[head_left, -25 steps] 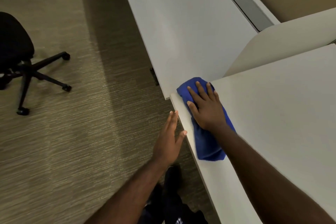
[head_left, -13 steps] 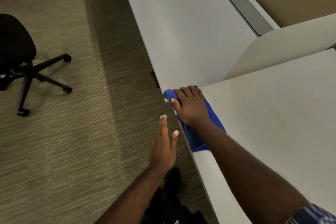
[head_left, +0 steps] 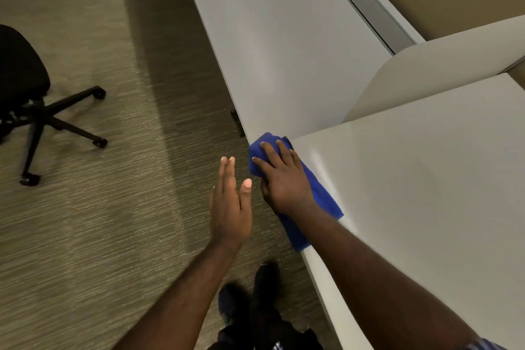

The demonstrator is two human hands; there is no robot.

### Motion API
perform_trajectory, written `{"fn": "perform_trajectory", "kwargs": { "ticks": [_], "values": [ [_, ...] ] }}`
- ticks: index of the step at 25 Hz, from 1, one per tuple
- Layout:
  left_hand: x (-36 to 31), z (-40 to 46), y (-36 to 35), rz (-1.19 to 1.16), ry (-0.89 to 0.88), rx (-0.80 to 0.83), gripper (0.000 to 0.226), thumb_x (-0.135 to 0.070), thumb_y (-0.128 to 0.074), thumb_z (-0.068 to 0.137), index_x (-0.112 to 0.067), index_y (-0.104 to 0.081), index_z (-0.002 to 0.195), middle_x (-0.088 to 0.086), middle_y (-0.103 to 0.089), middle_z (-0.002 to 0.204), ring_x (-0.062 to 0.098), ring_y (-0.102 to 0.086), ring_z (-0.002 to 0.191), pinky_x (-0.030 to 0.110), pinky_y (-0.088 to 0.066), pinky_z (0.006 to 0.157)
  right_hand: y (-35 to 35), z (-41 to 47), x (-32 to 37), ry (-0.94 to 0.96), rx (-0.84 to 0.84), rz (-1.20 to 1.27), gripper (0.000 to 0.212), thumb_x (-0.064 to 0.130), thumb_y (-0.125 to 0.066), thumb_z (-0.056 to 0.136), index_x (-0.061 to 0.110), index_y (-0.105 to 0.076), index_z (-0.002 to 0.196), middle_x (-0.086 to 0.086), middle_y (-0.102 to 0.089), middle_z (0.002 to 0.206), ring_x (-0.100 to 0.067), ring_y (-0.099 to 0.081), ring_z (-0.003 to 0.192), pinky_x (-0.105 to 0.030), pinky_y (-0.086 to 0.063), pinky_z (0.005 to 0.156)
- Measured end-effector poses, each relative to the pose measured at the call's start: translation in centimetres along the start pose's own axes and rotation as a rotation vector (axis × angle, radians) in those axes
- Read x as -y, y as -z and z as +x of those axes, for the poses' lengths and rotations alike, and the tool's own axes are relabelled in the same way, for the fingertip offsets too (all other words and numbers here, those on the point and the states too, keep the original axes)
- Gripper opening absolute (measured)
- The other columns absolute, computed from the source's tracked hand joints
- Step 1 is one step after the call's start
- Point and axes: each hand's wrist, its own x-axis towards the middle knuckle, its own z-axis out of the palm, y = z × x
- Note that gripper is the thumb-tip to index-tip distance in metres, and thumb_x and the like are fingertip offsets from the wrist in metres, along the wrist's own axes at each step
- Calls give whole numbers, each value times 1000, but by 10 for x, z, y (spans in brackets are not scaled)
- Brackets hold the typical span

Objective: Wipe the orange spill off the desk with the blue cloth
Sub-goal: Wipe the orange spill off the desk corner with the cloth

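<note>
Your right hand (head_left: 284,182) presses the cloth (head_left: 318,196), fingers curled over its bunched end, at the desk (head_left: 426,193) corner. Your left hand (head_left: 230,204) hovers flat, fingers straight, empty, just beside the edge.

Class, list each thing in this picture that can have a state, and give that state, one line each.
blue cloth: crumpled, pressed at the desk's front corner
right hand: gripping the cloth
left hand: open, beside the desk edge
desk: no orange spill visible
office chair: unoccupied
</note>
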Motion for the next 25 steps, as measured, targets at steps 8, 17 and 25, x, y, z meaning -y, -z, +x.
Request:
{"fn": "perform_trajectory", "kwargs": {
  "ticks": [8, 17, 25],
  "values": [
    [-39, 21, -33, -161, 50, 291, 55, -37, -31, 106, -27, -12, 157, -2, -19, 165, 6, -23, 145, 29, -24, 118, 20, -19, 0, -59, 84, 424, 71, 36, -48, 94, 22, -10, 154, 1, -11, 163, -19, -2, 150, -35, -6, 122],
    [-50, 13, -62, 163, 40, 317, 86, -38, -53, 100, -10, 5, 157, 5, 18, 165, 27, 9, 153, 37, -23, 119, 45, -82, -89, -434, -100, 331, 57, 19, -49, 97, 24, -28, 150, 3, -23, 160, -18, -13, 148, -37, -22, 116],
    [-47, 4, -62, 35, 41, 303, 82, -30, -52, 101, -10, 5, 156, 7, 17, 165, 28, 4, 153, 32, -17, 119, 39, -118, -89, -535, -147, 337, 64, 29, -54, 95, 29, -24, 150, 5, -23, 160, -15, -13, 148, -47, -31, 114]
  ]
}}
